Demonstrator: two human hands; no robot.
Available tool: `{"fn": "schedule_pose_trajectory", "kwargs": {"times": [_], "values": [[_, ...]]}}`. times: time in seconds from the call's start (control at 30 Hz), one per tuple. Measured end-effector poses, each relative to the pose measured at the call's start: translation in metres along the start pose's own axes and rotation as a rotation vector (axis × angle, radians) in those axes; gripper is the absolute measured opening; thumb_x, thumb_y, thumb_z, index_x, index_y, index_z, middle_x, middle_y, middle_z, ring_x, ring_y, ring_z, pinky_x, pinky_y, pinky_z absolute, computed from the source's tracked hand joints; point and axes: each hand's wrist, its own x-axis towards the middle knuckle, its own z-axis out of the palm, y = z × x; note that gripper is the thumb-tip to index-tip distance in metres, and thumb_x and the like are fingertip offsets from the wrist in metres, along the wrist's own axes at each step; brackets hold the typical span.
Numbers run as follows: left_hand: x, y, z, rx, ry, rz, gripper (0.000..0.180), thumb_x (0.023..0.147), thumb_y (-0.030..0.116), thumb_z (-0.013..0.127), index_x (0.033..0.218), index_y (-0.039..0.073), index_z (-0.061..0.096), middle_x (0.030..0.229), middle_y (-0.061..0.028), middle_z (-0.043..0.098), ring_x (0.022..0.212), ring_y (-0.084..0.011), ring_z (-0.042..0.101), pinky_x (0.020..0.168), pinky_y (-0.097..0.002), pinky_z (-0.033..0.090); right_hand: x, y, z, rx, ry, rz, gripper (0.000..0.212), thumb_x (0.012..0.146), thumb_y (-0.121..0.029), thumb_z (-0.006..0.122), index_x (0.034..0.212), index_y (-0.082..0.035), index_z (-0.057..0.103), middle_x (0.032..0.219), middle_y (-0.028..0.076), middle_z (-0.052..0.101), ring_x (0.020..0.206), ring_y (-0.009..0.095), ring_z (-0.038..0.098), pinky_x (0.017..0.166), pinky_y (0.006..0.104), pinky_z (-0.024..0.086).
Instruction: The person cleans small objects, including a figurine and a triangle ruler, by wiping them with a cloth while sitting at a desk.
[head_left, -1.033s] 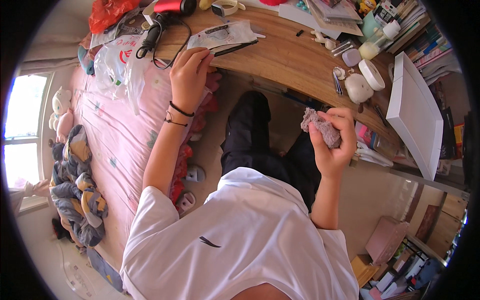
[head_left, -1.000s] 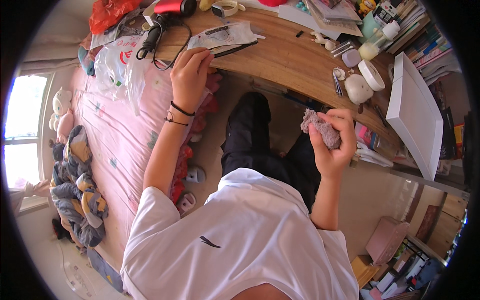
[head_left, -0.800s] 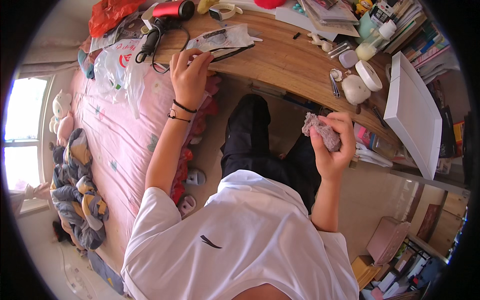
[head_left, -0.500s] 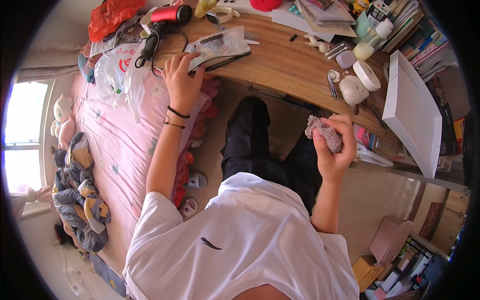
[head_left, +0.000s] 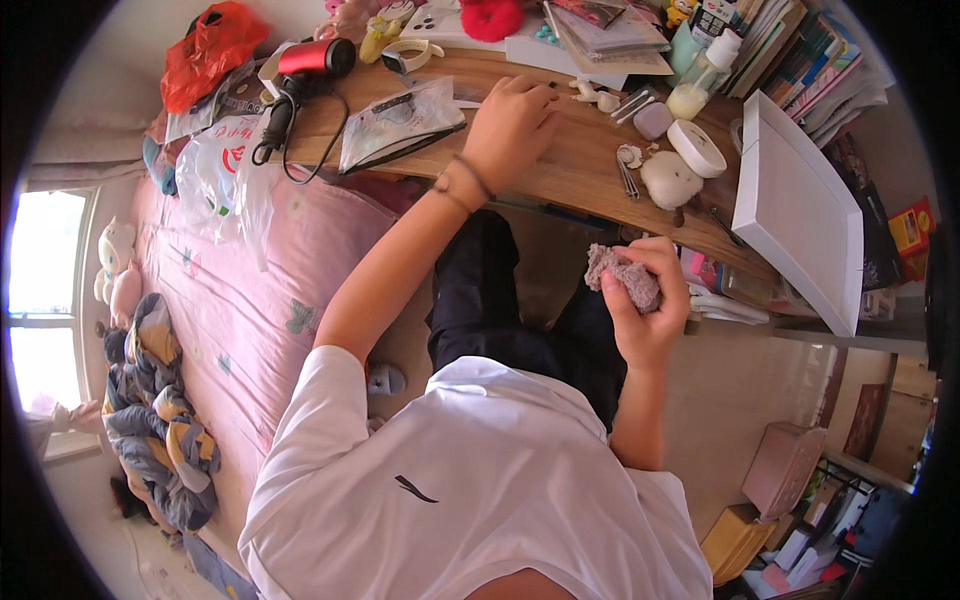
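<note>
My right hand point(head_left: 655, 300) is closed around a crumpled greyish-pink fluffy cloth point(head_left: 622, 278), held in front of the desk edge above my lap. Over the wooden desk point(head_left: 430, 75) reaches my left hand point(head_left: 515, 128), its fingers stretched out and slightly apart, with nothing visible in them. A small black object point(head_left: 553, 85) lies right by its fingertips. To the left of that hand, a clear zip pouch point(head_left: 405, 125) with a dark edge rests flat on the desk.
A red hair dryer point(head_left: 316, 58) and a watch point(head_left: 410, 55) lie at the desk's left. On the right are a pump bottle point(head_left: 700, 78), a white round case point(head_left: 671, 180), a white ring-shaped object point(head_left: 697, 149) and a tilted white box lid point(head_left: 800, 210). The bed point(head_left: 250, 300) stands left.
My left hand has let go of the zip pouch and moved right across the desk, toward the small black object. My right hand still grips the cloth.
</note>
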Motion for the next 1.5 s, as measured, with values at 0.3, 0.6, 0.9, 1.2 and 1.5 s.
{"fn": "schedule_pose_trajectory", "kwargs": {"times": [0.3, 0.6, 0.9, 1.2, 1.5], "values": [[0.027, -0.011, 0.041, 0.078, -0.089, -0.145, 0.014, 0.079, 0.015, 0.067, 0.091, 0.008, 0.072, 0.095, -0.0125, 0.064, 0.095, -0.0343, 0.057, 0.081, -0.0422, 0.051, -0.010, -0.001, -0.012, -0.008, 0.022, 0.049, 0.023, 0.074, -0.002, 0.076, 0.094, 0.000, 0.064, 0.086, 0.010, 0.059, 0.074, 0.019, 0.056, 0.067, 0.0281, 0.046], [0.031, -0.015, 0.041, 0.116, -0.140, -0.119, 0.012, 0.082, 0.016, 0.067, 0.090, 0.009, 0.072, 0.092, -0.0122, 0.065, 0.093, -0.0364, 0.058, 0.080, -0.0428, 0.049, -0.010, 0.001, -0.013, -0.005, 0.030, 0.061, 0.022, 0.075, -0.003, 0.076, 0.093, 0.000, 0.064, 0.085, 0.010, 0.060, 0.074, 0.019, 0.057, 0.067, 0.0285, 0.046], [0.002, 0.046, -0.024, -1.290, -0.228, -0.675, 0.017, 0.096, 0.020, 0.061, 0.102, 0.004, 0.062, 0.096, -0.0022, 0.062, 0.086, -0.0109, 0.057, 0.074, -0.0253, 0.045, 0.003, 0.005, -0.018, -0.042, 0.094, 0.014, 0.025, 0.076, -0.004, 0.075, 0.098, 0.000, 0.064, 0.092, 0.012, 0.063, 0.081, 0.021, 0.060, 0.074, 0.0304, 0.047], [-0.048, 0.118, -0.060, -2.017, -0.349, -0.767, 0.021, 0.095, 0.022, 0.061, 0.107, 0.006, 0.053, 0.104, -0.0031, 0.055, 0.095, -0.0126, 0.054, 0.085, -0.0292, 0.045, 0.034, -0.023, 0.003, 0.145, 0.097, -0.126, 0.034, 0.077, -0.003, 0.075, 0.109, -0.001, 0.062, 0.100, 0.012, 0.063, 0.085, 0.020, 0.061, 0.076, 0.0305, 0.049], [-0.069, 0.136, -0.075, -1.936, -0.264, -0.826, 0.029, 0.097, 0.022, 0.059, 0.118, 0.002, 0.057, 0.111, -0.0038, 0.061, 0.100, -0.0112, 0.057, 0.088, -0.0282, 0.045, 0.038, -0.028, 0.012, -0.176, -0.006, -0.256, 0.030, 0.074, -0.005, 0.077, 0.102, -0.004, 0.066, 0.094, 0.011, 0.062, 0.081, 0.025, 0.061, 0.070, 0.0315, 0.049]]}}
